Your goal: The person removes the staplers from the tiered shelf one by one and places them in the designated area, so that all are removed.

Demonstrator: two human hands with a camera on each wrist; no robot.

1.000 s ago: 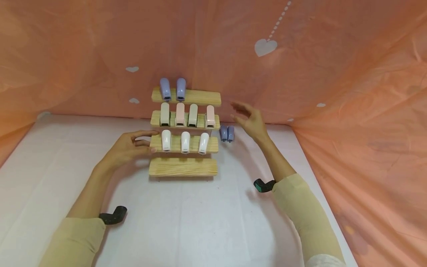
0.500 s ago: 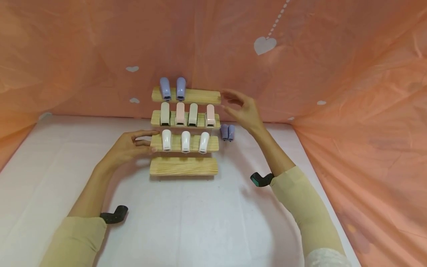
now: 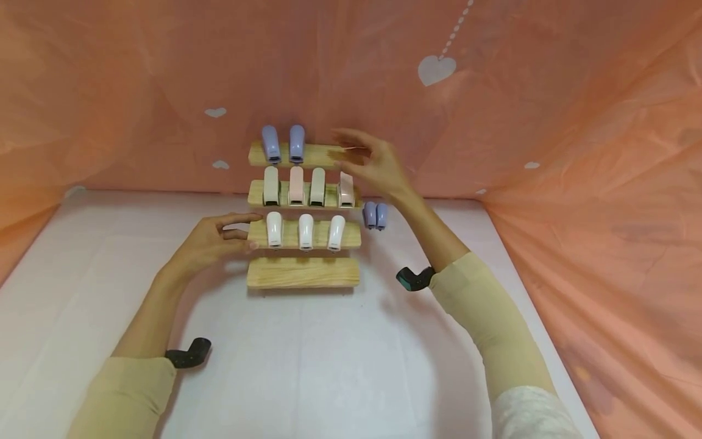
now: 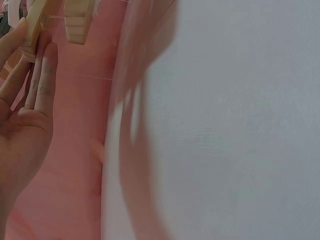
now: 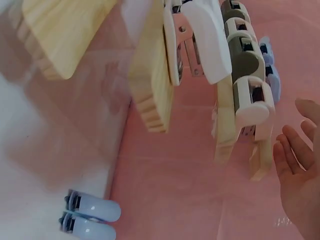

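Left hand at the left end of the third shelf, counting from the top. Its grip is closed on that shelf end, thumb on one side, fingers on the other; left wrist view shows the same.

Right hand at the right end of the top shelf. Its grip is released, fingers loosely bent, nothing held. Can't tell whether it touches the wood.

Wooden rack stands toward the back of the white surface, between the hands. Top shelf: two purple staplers, both on the left half. Second shelf, left to right: pale green stapler, pink stapler, another pale green one, another pink one. Last pink one sits just below the right hand. Third shelf: three white staplers, spaced apart, rightmost slightly tilted. Bottom shelf sits below, in front.

Two loose purple staplers on the surface, just right of the rack, side by side.

Black wrist camera on the left, matching one on the right. Beige sleeves on both arms. Orange backdrop behind, printed with white hearts.
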